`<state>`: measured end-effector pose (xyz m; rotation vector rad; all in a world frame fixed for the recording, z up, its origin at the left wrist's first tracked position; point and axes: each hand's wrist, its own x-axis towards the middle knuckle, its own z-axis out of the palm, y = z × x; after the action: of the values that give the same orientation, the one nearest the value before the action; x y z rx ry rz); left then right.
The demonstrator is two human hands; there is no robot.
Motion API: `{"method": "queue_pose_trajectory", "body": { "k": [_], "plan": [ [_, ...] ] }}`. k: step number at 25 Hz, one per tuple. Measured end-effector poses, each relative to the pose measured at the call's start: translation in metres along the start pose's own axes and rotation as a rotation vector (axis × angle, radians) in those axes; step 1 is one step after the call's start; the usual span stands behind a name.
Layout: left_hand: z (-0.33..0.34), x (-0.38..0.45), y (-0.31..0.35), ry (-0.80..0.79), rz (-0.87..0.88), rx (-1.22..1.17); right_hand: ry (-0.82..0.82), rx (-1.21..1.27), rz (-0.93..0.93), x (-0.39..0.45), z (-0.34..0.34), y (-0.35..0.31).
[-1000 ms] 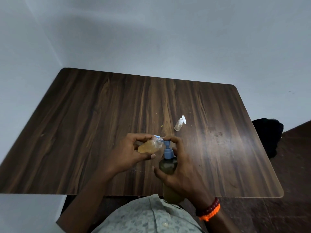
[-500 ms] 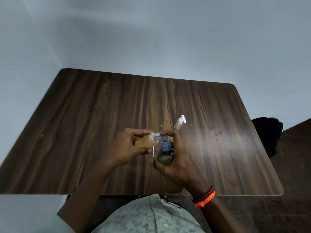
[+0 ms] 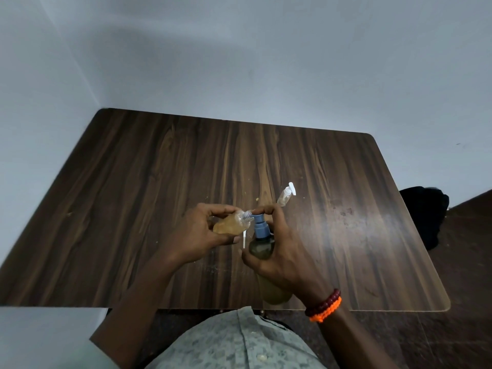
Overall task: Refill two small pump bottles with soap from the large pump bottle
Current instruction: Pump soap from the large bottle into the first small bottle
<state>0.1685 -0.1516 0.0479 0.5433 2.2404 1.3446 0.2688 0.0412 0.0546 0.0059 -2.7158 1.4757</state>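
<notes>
My left hand [image 3: 197, 235] grips a small clear bottle [image 3: 231, 224] holding amber soap, tilted on its side with its open threaded neck pointing right. My right hand [image 3: 282, 251] wraps the large olive pump bottle [image 3: 262, 249], a finger resting on its blue pump head [image 3: 259, 226], whose spout meets the small bottle's neck. A white pump tube [image 3: 244, 238] lies on the table beneath the two hands. A second small clear bottle [image 3: 286, 195] with a white pump lies on its side farther back, untouched.
A dark wood-grain table [image 3: 133, 209] fills the view, set against grey walls at the back and left. A black object [image 3: 426, 214] sits on the floor past the table's right edge. Beaded bracelets [image 3: 323, 307] circle my right wrist.
Both hands with the two bottles have shifted slightly away from me. The white pump tube, hidden a second ago, now shows under the small bottle.
</notes>
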Motion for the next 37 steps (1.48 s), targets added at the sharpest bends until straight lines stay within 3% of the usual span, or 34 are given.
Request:
{"method": "queue_pose_trajectory", "body": {
  "k": [18, 23, 28, 37],
  "plan": [
    [-0.0039, -0.0001, -0.0046, 0.017, 0.045, -0.026, 0.014, -0.018, 0.01, -0.0013, 0.0061, 0.0049],
    [0.0003, -0.0024, -0.0077, 0.0, 0.031, -0.035, 0.081, 0.0, 0.008, -0.005, 0.0071, 0.0051],
    [0.0, -0.0026, -0.0069, 0.003, 0.039, -0.052, 0.021, -0.011, -0.032, -0.0074, 0.0068, 0.0049],
    [0.0005, -0.0054, -0.0043, -0.003, 0.04, -0.055, 0.099, 0.025, -0.046, -0.006, 0.007, 0.0072]
  ]
}}
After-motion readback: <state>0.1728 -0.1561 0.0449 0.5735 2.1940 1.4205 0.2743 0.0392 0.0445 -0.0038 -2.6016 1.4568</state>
